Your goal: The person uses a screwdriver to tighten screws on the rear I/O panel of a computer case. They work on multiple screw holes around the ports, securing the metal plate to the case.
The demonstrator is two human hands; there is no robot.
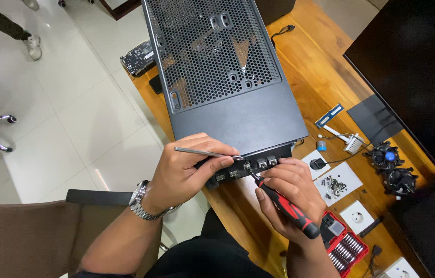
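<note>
The right hand (pixel 292 193) gripped a red-and-black screwdriver (pixel 284 205), its long axis diagonal, tip pointing up-left into the ports at the near end of a black computer case (pixel 258 110). The left hand (pixel 186 170) pinched thin metal tweezers (pixel 204 152) lying nearly level, tips pointing right at the same spot, the case lying on a wooden desk (pixel 325 67).

Bare forearms, no sleeves visible. Silver metal link wristwatch (pixel 140 203) on left wrist. Both hands (pixel 186 172) bare, no gloves. Dark clothing at lap.
</note>
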